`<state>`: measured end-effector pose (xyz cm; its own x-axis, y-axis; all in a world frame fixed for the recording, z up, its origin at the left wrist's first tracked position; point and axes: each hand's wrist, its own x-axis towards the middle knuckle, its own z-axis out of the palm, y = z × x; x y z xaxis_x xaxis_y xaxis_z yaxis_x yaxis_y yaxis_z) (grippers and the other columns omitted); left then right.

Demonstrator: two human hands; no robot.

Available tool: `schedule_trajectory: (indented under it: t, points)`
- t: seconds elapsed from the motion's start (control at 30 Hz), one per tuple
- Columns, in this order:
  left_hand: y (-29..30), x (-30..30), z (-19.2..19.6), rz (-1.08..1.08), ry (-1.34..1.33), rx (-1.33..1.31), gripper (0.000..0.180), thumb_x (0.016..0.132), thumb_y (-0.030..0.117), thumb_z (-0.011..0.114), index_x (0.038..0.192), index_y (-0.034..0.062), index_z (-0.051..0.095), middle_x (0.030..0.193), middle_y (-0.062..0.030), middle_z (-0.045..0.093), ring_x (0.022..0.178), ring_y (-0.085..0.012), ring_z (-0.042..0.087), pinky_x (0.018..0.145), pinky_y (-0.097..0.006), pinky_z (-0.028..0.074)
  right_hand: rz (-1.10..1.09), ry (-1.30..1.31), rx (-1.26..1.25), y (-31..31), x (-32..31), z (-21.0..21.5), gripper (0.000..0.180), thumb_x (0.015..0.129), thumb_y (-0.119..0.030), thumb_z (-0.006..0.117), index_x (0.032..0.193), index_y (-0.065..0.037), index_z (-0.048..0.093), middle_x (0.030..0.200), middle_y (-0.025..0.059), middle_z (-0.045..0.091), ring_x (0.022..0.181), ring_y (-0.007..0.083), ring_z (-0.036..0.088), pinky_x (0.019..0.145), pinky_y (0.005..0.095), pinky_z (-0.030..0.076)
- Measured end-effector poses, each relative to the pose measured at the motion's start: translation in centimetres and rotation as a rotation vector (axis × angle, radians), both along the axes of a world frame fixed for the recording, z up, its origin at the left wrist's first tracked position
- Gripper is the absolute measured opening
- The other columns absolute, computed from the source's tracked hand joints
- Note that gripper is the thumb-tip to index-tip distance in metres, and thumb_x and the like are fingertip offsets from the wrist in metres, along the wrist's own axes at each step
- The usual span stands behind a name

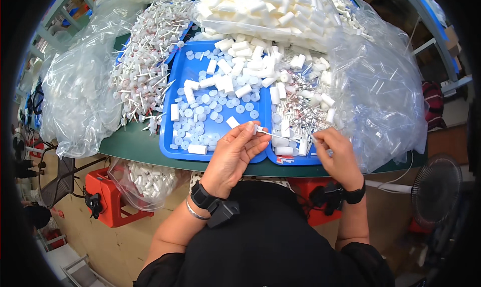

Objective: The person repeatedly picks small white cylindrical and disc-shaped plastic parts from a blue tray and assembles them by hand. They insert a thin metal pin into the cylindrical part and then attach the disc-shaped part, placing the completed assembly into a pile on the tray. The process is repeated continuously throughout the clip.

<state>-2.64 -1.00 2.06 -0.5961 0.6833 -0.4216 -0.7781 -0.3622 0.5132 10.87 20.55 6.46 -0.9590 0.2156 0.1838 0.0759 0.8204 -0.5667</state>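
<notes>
Over the front of two blue trays, my left hand (231, 154) pinches a thin white stick (273, 134) with a small whitish piece at its base. The stick points right, toward my right hand (336, 154). That hand's thumb and fingertips are drawn together beside the right tray (310, 160); what they hold, if anything, is too small to make out. Beneath the stick, the right tray carries thin metallic and white sticks (299, 117) and white cylinders (328, 100). In the left tray (167, 121) are translucent round discs (219, 108) and white cylinders (197, 149).
A bag of white cylinders (270, 9) rests behind the trays. At left lies a heap of sticks with discs (145, 61). Clear plastic bags (376, 96) flank the green table (145, 151). A red stool (107, 197) and a black fan (436, 189) stand beyond its front edge.
</notes>
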Motion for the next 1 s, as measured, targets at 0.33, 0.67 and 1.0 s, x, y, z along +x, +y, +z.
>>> schedule_trajectory:
  t: [0.33, 0.67, 1.0]
  points:
    - [0.5, 0.6, 0.0, -0.031, -0.013, 0.032, 0.028, 0.097, 0.020, 0.058, 0.115, -0.0014, 0.059, 0.103, -0.0133, 0.066, 0.099, -0.0210, 0.066, 0.088, -0.029, 0.055, 0.045, 0.088, -0.140, -3.5, -1.9, -0.4, 0.008, 0.081, -0.002, 0.068, 0.087, 0.000, 0.063, 0.078, 0.0115, 0.065, 0.071, 0.0264, 0.064, 0.063, 0.0347, 0.050]
    - [0.5, 0.9, -0.4, -0.082, 0.059, 0.013, 0.032, 0.096, 0.018, 0.059, 0.120, -0.0026, 0.057, 0.108, -0.0129, 0.066, 0.099, -0.0195, 0.065, 0.087, -0.029, 0.055, 0.140, 0.185, -0.112, -3.9, -2.7, -1.1, 0.007, 0.086, -0.005, 0.066, 0.091, 0.000, 0.065, 0.079, 0.0110, 0.066, 0.066, 0.0228, 0.064, 0.060, 0.0322, 0.049]
    - [-0.8, 0.6, 0.6, -0.182, 0.228, -0.130, 0.028, 0.095, 0.017, 0.061, 0.118, 0.0007, 0.063, 0.093, -0.0020, 0.064, 0.082, -0.0076, 0.058, 0.070, -0.021, 0.046, 0.055, -0.228, -0.717, -5.8, -3.6, -1.2, 0.020, 0.099, -0.012, 0.050, 0.106, 0.003, 0.061, 0.077, 0.0100, 0.068, 0.065, 0.0117, 0.064, 0.060, 0.0249, 0.052]
